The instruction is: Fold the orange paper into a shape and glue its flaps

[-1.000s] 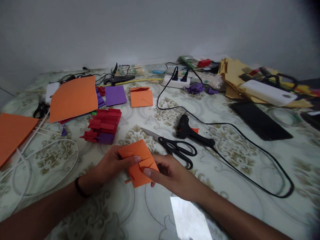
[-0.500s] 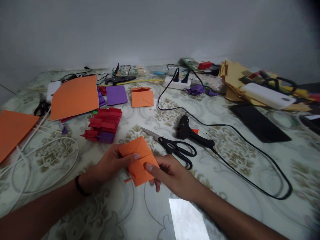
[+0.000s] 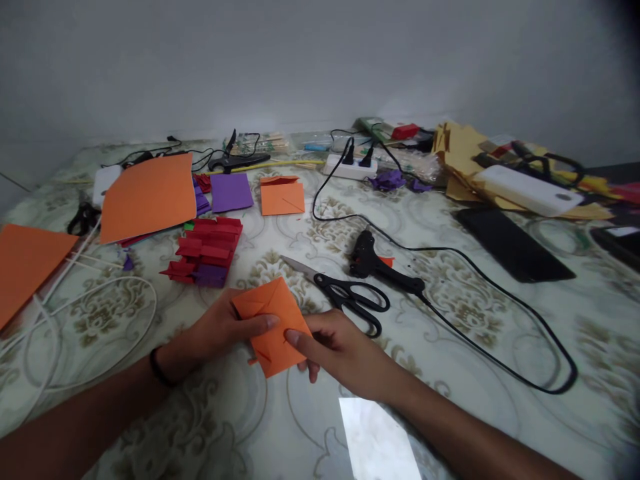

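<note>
A folded orange paper point(image 3: 273, 343) with crease lines is held tilted above the patterned tablecloth. My left hand point(image 3: 225, 327) grips its left edge, thumb on top and fingers hidden beneath. On the right side my right hand point(image 3: 333, 347) pinches the same paper, its thumb pressed on the face and fingertips showing below. Just beyond the right hand lie black-handled scissors point(image 3: 350, 293), blades slightly apart. A black glue gun point(image 3: 383, 267) rests to their right, over a small orange scrap. Behind my left hand sits a block of folded red and purple paper pieces point(image 3: 205, 250).
Farther back lie a folded orange paper point(image 3: 283, 199), a purple square point(image 3: 231, 192) and a large orange sheet point(image 3: 147, 197). A black cord runs from the white power strip point(image 3: 350, 167) around the right. A black phone point(image 3: 513, 245) lies right; a white cable point(image 3: 153, 307) loops left.
The held orange paper has shifted very slightly left and tilted a little, with both hands still on it. Other things sit as before; the view has moved marginally.
</note>
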`<state>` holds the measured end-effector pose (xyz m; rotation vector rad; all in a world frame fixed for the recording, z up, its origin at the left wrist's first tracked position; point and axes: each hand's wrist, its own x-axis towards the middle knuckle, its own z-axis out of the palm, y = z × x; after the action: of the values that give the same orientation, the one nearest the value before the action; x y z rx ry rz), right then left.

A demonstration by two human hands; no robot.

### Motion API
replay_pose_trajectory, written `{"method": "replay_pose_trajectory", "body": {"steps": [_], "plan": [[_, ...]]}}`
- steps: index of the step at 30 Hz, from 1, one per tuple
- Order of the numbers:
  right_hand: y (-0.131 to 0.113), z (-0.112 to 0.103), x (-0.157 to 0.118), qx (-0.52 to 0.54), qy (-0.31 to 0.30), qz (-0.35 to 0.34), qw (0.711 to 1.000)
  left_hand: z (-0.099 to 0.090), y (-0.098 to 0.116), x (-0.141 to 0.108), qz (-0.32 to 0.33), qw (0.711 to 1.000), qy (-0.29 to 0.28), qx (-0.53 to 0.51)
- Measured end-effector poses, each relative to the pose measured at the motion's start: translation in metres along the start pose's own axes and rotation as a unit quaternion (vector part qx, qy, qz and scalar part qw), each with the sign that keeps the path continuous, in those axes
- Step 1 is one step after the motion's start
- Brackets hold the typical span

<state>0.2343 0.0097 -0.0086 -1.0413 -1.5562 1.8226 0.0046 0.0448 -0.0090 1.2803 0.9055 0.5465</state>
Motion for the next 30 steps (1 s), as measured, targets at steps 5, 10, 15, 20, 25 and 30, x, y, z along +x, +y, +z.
{"method": "replay_pose_trajectory", "body": {"steps": [5, 10, 15, 20, 25, 30], "plan": [[0.001, 0.002, 0.0, -0.003, 0.001, -0.008, 1.0, -0.002, 0.0, 0.0, -0.008, 1.0, -0.025, 0.014], [0.001, -0.001, 0.001, -0.009, 0.007, -0.034, 0.999, 0.0, 0.001, -0.002, -0.026, 0.999, -0.037, 0.006], [0.001, -0.002, 0.001, -0.027, 0.009, -0.037, 0.999, -0.001, 0.004, -0.003, -0.022, 0.999, -0.038, 0.028], [0.001, 0.0, 0.001, -0.001, 0.001, -0.025, 1.0, 0.0, 0.007, -0.004, -0.011, 0.998, -0.044, 0.038], [0.006, -0.001, 0.001, -0.013, -0.02, -0.023, 0.999, 0.0, 0.008, -0.005, -0.012, 0.998, -0.051, 0.044], [0.011, -0.002, 0.001, -0.032, -0.025, -0.009, 0.999, -0.001, 0.006, -0.004, -0.024, 0.998, -0.022, 0.05]]}}
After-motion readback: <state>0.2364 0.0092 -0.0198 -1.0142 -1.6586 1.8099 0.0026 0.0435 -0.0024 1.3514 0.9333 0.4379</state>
